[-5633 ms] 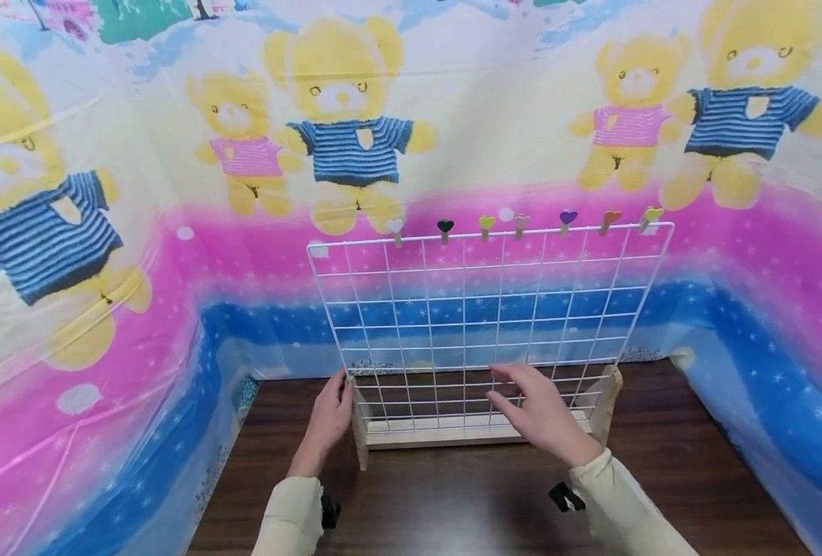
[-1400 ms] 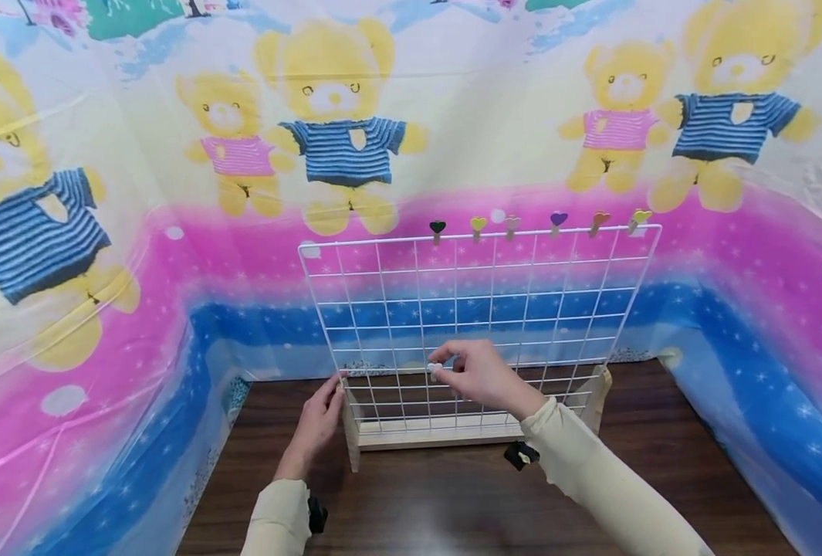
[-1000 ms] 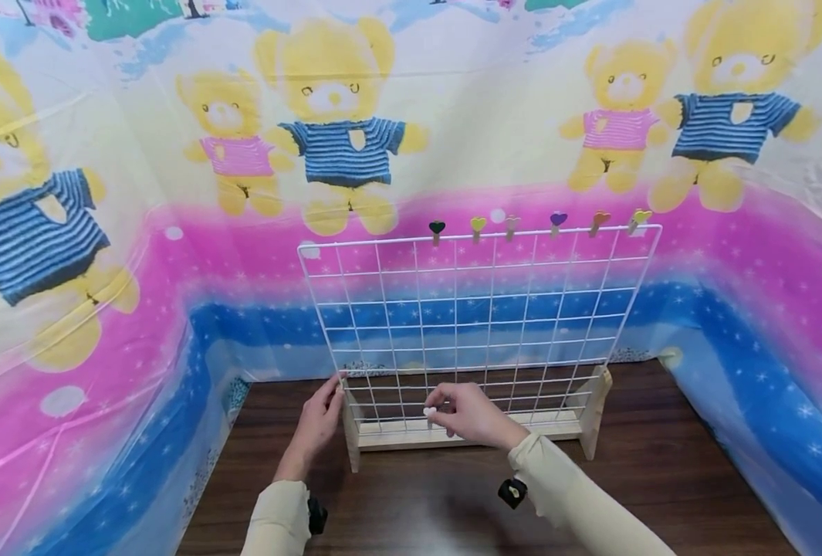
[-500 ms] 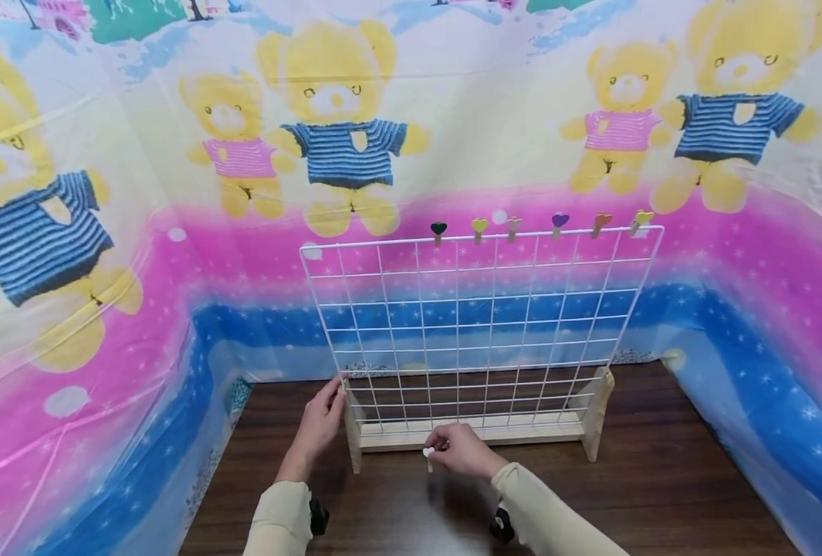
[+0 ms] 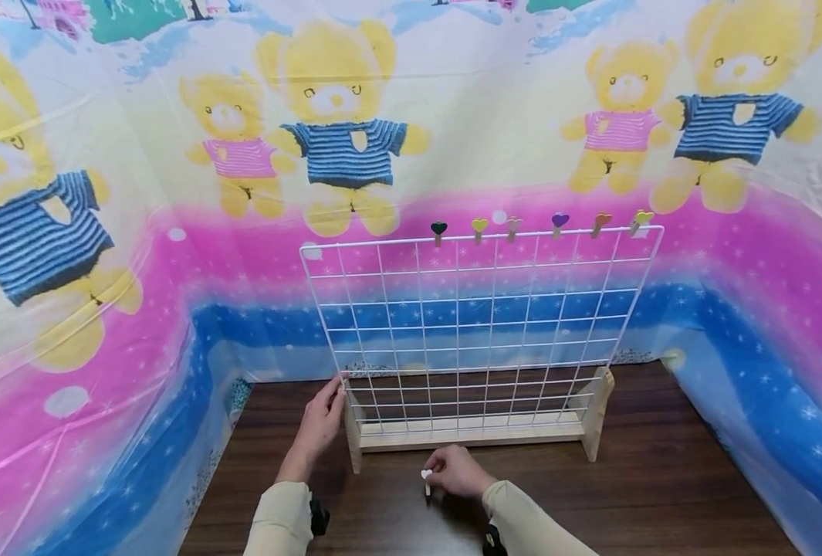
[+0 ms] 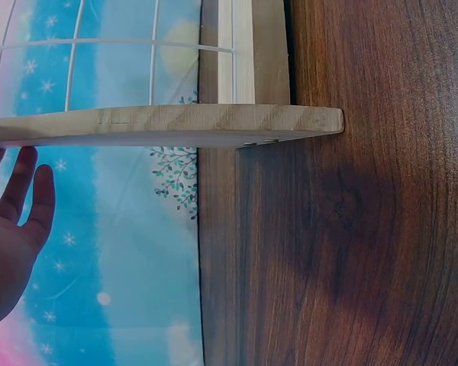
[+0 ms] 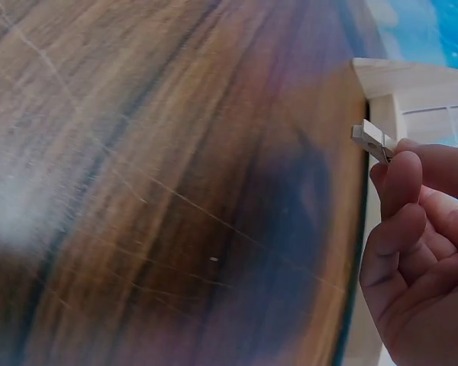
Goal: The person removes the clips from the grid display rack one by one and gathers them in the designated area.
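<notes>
My right hand (image 5: 462,471) pinches a small wooden clothespin with a white heart (image 5: 427,474) between thumb and fingers, low over the table in front of the stand. In the right wrist view the clothespin (image 7: 372,140) sticks out past the fingertips. A white wire grid rack (image 5: 457,328) stands upright in a pale wooden base (image 5: 473,442). My left hand (image 5: 320,423) has its fingers nearly straight, fingertips at the top of the base's left wooden leg (image 5: 353,436). In the left wrist view, fingertips (image 6: 42,179) meet that leg's outer face; the thumb is hidden there.
Several heart clothespins sit along the grid's top wire: dark green (image 5: 439,230), yellow (image 5: 479,227), pale pink (image 5: 513,226), purple (image 5: 559,222), orange (image 5: 601,222) and another yellow (image 5: 642,220). A printed bear cloth (image 5: 487,116) encloses the dark wooden table (image 5: 661,479).
The white-heart clothespin has left the grid's top wire in my right hand, coming down and toward me to the table in front of the base. The left hand stays at the leg.
</notes>
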`<move>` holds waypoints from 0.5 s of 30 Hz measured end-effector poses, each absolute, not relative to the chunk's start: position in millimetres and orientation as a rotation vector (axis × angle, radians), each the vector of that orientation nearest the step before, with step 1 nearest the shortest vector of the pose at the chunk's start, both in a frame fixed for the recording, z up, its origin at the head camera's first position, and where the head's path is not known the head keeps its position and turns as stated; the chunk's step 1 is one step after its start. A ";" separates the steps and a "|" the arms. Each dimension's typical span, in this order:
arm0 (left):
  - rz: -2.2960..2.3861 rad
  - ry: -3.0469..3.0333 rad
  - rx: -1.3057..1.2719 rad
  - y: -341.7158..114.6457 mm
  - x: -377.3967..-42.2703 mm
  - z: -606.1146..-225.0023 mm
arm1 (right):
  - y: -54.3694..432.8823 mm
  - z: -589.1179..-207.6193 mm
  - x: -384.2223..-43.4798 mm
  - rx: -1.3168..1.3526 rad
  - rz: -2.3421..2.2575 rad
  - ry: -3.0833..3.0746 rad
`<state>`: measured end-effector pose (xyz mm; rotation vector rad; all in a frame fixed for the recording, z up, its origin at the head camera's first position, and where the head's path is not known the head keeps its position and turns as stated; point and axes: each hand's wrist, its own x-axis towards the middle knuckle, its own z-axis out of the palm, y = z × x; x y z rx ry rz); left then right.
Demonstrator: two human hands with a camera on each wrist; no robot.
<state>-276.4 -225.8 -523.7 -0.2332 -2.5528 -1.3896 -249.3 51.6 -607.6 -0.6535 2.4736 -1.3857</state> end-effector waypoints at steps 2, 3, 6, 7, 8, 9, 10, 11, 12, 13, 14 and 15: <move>-1.385 -2.550 -0.238 -225.5 -276.6 -523.3 | 50.5 -613.4 -248.1 -0.654 -1.386 2.485; -1.384 -2.549 -0.239 -225.3 -276.7 -523.0 | 50.0 -616.2 -247.4 -0.647 -1.395 2.477; -1.384 -2.547 -0.238 -224.6 -276.1 -522.4 | 48.8 -621.8 -245.2 -0.630 -1.413 2.455; -1.386 -2.546 -0.236 -224.6 -275.8 -522.4 | 48.5 -623.7 -244.8 -0.625 -1.415 2.451; -1.388 -2.545 -0.233 -224.5 -275.7 -522.5 | 48.3 -625.7 -244.5 -0.617 -1.416 2.445; -1.390 -2.542 -0.231 -224.4 -275.7 -522.6 | 48.1 -627.1 -244.3 -0.613 -1.418 2.437; -1.390 -2.540 -0.230 -224.6 -275.7 -522.6 | 47.8 -628.6 -244.2 -0.619 -1.409 2.447; -1.384 -2.541 -0.232 -224.7 -275.8 -522.3 | 47.7 -630.6 -244.1 -0.624 -1.403 2.455; -1.387 -2.540 -0.230 -224.9 -276.1 -522.4 | 47.7 -632.4 -244.0 -0.629 -1.397 2.461; -1.388 -2.540 -0.229 -225.0 -276.5 -522.5 | 47.6 -634.4 -244.1 -0.635 -1.389 2.472; -1.390 -2.538 -0.228 -225.2 -276.8 -522.5 | 47.6 -635.7 -244.0 -0.640 -1.382 2.482; -1.390 -2.538 -0.228 -225.3 -277.1 -522.3 | 47.6 -636.6 -244.0 -0.647 -1.375 2.494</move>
